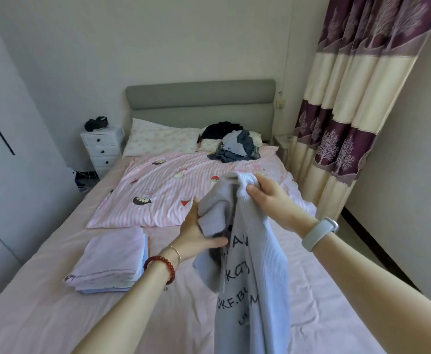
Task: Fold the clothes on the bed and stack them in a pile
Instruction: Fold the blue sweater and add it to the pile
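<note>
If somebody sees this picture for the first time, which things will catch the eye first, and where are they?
First comes the grey knit sweater with dark lettering, held up in the foreground: the right hand grips its top, the left hand holds a bunched part. Next, the folded pile lies on the bed at the left, and the unfolded heap sits by the headboard.

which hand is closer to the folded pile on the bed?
Left. The left hand grips the grey sweater just right of the folded pile; the right hand holds the sweater's top, farther right and toward the headboard.
</note>
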A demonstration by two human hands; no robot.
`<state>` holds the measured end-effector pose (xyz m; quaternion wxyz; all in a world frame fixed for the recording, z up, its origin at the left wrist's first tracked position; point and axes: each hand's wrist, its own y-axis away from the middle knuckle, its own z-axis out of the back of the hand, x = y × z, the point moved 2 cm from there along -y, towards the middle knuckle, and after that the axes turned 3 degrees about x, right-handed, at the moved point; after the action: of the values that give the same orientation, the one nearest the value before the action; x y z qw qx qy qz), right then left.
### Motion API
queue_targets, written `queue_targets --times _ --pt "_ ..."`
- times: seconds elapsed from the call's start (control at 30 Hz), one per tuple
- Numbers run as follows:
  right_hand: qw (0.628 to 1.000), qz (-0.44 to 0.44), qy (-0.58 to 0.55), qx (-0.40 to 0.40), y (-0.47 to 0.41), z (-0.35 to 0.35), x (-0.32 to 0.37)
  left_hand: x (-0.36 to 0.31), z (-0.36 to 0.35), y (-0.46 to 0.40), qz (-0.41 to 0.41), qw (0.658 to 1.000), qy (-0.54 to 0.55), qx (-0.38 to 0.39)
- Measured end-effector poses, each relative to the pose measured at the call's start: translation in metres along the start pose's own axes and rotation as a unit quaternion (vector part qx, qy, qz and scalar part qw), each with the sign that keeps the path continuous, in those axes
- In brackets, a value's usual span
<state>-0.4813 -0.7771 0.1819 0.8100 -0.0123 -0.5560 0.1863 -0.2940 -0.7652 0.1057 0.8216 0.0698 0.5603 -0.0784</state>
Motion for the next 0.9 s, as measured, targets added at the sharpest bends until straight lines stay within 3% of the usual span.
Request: queue_targets --times 0.13,0.27,0.33,0.47,0.53,0.6,0.63,0.67,0.7,0.73,0.8,0.9 --pt "0.997 0.047 -0.003 -0.054 -0.003 0.030 0.015 0.017 -0.014 0.005 0.082 0.995 -0.033 -0.038" --pt "0.995 0.028 0.046 -0.088 0.009 0.065 0.001 0.014 0.008 0.008 0.092 0.978 0.187 0.015" --pt "0.996 -0.013 0.062 -0.061 0.022 0.075 -0.015 0.005 0.019 0.012 0.073 0.963 0.256 0.041" --pt "0.990 -0.084 0.070 0.088 0.049 0.078 -0.039 -0.012 0.029 0.019 0.063 0.935 0.314 0.150" --pt "0.989 -0.090 0.091 0.073 0.056 0.081 -0.053 -0.002 0.035 0.023 0.107 0.911 0.373 0.139" --pt "0.989 -0.091 0.110 -0.023 0.058 0.085 -0.066 0.020 0.043 0.028 0.153 0.948 0.275 0.040" --pt "0.987 -0.100 0.107 -0.069 0.059 0.087 -0.073 0.022 0.036 0.031 0.137 0.982 0.105 0.077" --pt "0.983 -0.111 0.097 -0.105 0.058 0.087 -0.079 0.020 0.027 0.034 0.141 0.981 -0.065 0.120" --pt "0.979 -0.126 0.086 -0.132 0.058 0.086 -0.083 0.017 0.018 0.035 0.129 0.957 -0.217 0.142" --pt "0.976 -0.136 0.079 -0.152 0.057 0.086 -0.086 0.017 0.009 0.031 0.103 0.949 -0.257 0.149" --pt "0.973 -0.150 0.072 -0.162 0.056 0.084 -0.088 0.005 -0.003 0.034 0.039 0.978 -0.179 0.103" --pt "0.974 -0.166 0.030 -0.150 0.066 0.082 -0.092 0.004 -0.007 0.046 0.028 0.999 -0.020 0.012"
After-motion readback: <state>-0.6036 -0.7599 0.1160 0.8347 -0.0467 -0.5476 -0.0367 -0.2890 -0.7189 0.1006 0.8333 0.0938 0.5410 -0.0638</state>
